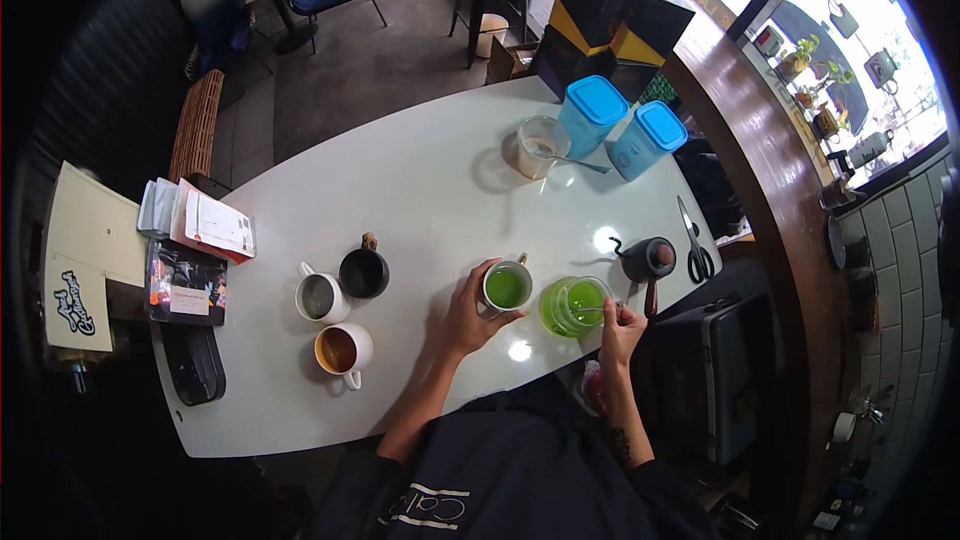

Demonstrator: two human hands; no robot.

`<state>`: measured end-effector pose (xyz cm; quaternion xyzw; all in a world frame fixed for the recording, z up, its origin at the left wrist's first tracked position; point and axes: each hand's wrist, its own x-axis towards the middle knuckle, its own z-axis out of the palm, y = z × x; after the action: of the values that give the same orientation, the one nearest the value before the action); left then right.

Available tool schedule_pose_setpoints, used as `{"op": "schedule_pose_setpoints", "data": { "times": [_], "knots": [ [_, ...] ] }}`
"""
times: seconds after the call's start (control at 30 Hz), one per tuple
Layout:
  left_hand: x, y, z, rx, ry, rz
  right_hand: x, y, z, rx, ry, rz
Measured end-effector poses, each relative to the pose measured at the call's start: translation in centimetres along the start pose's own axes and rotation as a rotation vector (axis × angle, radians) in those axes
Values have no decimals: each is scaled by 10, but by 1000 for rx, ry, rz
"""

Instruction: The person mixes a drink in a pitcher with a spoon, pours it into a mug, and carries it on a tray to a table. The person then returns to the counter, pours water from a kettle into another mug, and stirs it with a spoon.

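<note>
Green liquid fills a light cup [507, 286], and my left hand [472, 312] is wrapped round its left side. Just right of it stands a clear glass bowl [562, 312] with green liquid in it. My right hand [621, 332] is closed on the handle of a thin spoon [588, 310], whose other end is in the bowl. A dark pot with a wooden handle [648, 260] stands behind my right hand. To the left are a white mug with a greyish inside [319, 297], a black cup [364, 272] and a white mug with brown liquid [343, 351].
Two blue-lidded containers [592, 118] [648, 142] and a clear tub [542, 147] with a spoon stand at the back of the white table [400, 180]. Black scissors [695, 245] lie near the right edge. Papers [215, 222] and a black tray [192, 365] are at the left.
</note>
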<state>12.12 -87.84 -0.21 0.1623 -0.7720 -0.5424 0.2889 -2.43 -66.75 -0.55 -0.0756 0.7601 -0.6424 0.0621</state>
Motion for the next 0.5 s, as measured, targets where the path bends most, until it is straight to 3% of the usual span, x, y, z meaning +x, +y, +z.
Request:
{"op": "schedule_pose_setpoints", "data": {
  "times": [0.07,0.13,0.27,0.43,0.5],
  "knots": [
    [5,10,-4,28,-3,19,-1,2,2,15,26,17],
    [4,25,-11,53,-138,-277,-3,6,3,-1,25,2],
    [3,23,-9,279,-107,-161,-8,-1,13,11,44,-47],
    [-2,-5,7,-125,-11,-102,-7,-2,17,-36,59,-69],
    [0,1,2,-87,-57,-141,-6,-5,18,-48,60,-61]
  ]
}}
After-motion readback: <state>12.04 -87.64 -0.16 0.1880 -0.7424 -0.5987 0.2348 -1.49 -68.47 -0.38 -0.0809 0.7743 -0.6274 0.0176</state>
